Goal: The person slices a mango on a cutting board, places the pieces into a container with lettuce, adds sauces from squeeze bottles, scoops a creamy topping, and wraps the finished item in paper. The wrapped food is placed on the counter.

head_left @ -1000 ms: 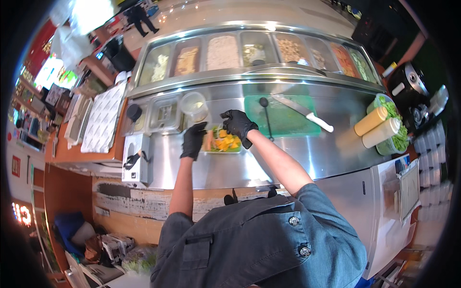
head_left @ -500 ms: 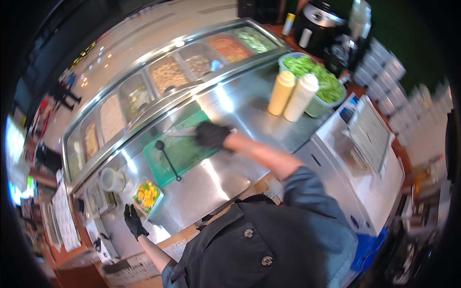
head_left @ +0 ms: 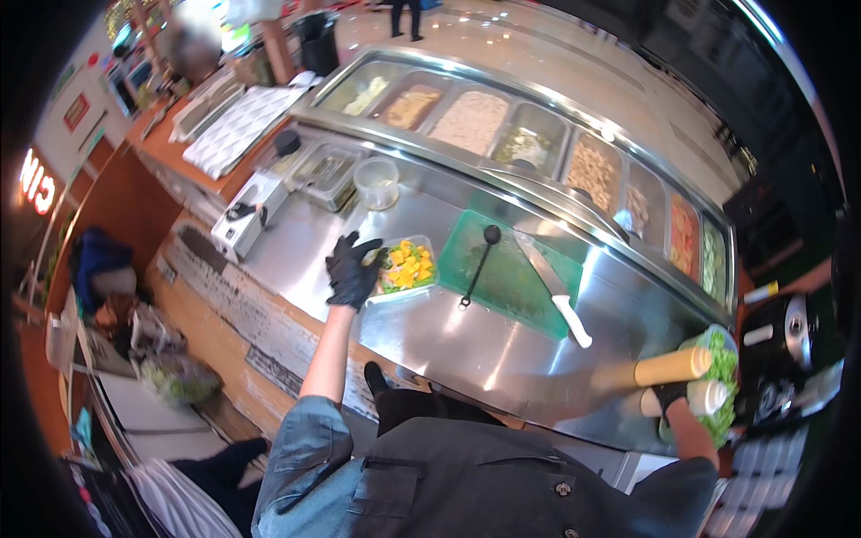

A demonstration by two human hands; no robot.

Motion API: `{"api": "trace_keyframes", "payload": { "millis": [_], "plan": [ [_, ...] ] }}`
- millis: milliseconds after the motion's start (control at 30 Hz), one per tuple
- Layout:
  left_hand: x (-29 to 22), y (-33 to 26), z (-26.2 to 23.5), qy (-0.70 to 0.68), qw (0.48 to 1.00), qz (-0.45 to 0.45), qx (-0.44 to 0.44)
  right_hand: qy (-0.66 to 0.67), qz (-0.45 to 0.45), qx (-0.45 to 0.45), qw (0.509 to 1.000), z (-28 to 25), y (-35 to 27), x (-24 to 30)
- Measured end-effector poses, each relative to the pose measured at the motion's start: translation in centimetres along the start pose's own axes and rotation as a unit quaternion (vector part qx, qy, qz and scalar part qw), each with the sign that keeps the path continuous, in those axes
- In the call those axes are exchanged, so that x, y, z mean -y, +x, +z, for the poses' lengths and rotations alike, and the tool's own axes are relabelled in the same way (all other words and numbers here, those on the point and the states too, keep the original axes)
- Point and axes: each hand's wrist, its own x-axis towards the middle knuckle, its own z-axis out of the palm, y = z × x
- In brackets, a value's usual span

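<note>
My left hand, in a black glove, rests on the left edge of a clear shallow container of yellow, orange and green salad pieces on the steel counter. Far to the right, my right hand, also gloved, is closed around a white squeeze bottle. A yellow squeeze bottle stands right beside it. Both bottles are next to a bowl of green leaves.
A green cutting board holds a black ladle and a white-handled knife. Behind it runs a row of food pans under glass. A clear tub, a small white machine and a black appliance stand around.
My right hand has left the cutting board and reached right to the squeeze bottles. My left hand has come back up onto the salad container. The view has swung.
</note>
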Motion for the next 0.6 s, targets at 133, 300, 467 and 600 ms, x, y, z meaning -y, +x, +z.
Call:
{"api": "trace_keyframes", "payload": {
  "millis": [133, 300, 467, 600],
  "plan": [
    [-2.2, -0.4, -0.2, 0.143, 0.981, 0.034, 0.129, -0.003, -0.058, 0.065, 0.996, 1.2, -1.1, 1.9],
    [0.8, -1.1, -2.7, 0.172, 0.962, 0.072, 0.198, 0.209, -0.211, 0.130, 0.946, -2.1, -7.0, 6.5],
    [5.2, 0.0, -0.7, -0.086, 0.994, 0.030, 0.054, 0.660, -0.343, -0.093, 0.662, -11.4, -13.1, 11.5],
    [6.9, 0.4, 2.1, -0.330, 0.932, -0.142, 0.053, 0.761, -0.338, -0.372, 0.411, -16.6, -14.4, 15.0]
  ]
}}
